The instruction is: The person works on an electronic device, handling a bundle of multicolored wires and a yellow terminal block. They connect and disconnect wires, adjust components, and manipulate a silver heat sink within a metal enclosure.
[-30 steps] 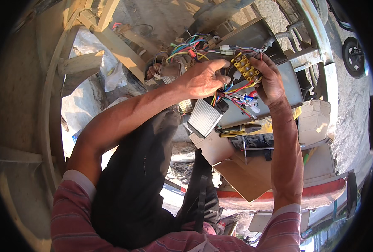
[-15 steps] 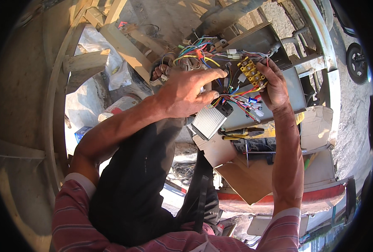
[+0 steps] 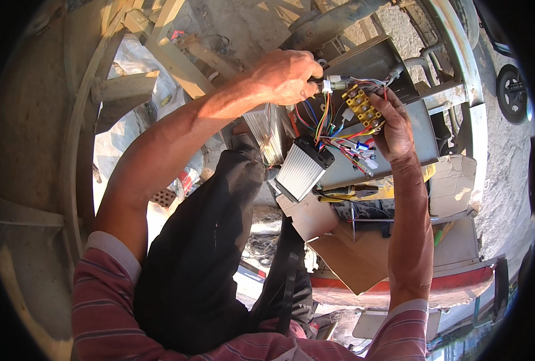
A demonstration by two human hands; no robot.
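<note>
A yellow terminal block with metal screws is gripped in my right hand, its fingers closed round the near right side. Coloured wires run from both ends of it. My left hand is closed at a white wire connector, which shows at its fingertips; its thumb is partly hidden. Wires drop from that connector toward a silver finned controller box with a black end. Loose plugs, white, blue and red, lie fanned out beside the box.
A second finned metal box stands under my left forearm. Behind the wires is a grey metal tray in the vehicle frame. Pliers lie near a yellow item. Cardboard and a red-edged panel are nearer me.
My left hand has moved up and away from above the controller box and closed at the white connector. The second finned box has come into sight. My right hand still holds the terminal block.
</note>
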